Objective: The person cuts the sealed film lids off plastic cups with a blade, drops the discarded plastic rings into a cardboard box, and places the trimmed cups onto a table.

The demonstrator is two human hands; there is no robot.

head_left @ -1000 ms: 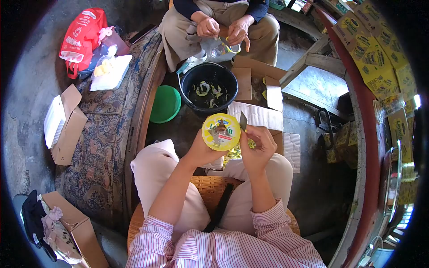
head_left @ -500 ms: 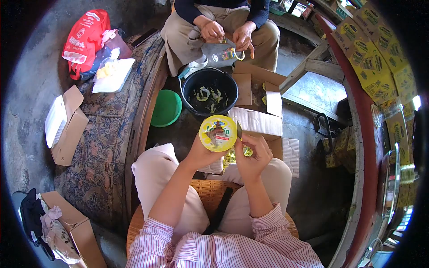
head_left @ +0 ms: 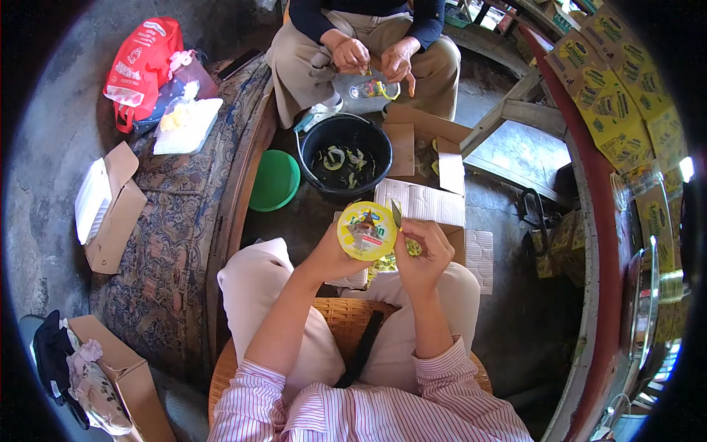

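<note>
My left hand (head_left: 329,254) is wrapped round a cup with a round yellow lid (head_left: 367,230) printed with lemon lettering, held with its lid facing me. The lid's printed film looks torn or cut near the middle. At the cup's right edge, my right hand (head_left: 425,254) pinches a small dark blade (head_left: 396,213) that points upward. Behind the cup stands a black bucket (head_left: 345,153) with yellowish scraps inside. Partly hidden under my hands lie yellow-green pieces (head_left: 383,267) in a carton.
Across from me a seated person's hands (head_left: 374,60) hold a clear cup (head_left: 374,89). A green basin (head_left: 274,180) is left of the bucket, an open carton (head_left: 420,158) right of it. Yellow lemon cartons (head_left: 607,88) are stacked at right; a red bag (head_left: 146,70) lies at left.
The cup has moved slightly right and down, and its lid has tilted. The blade remains beside its right edge. Across from me, the clear cup has shifted a little.
</note>
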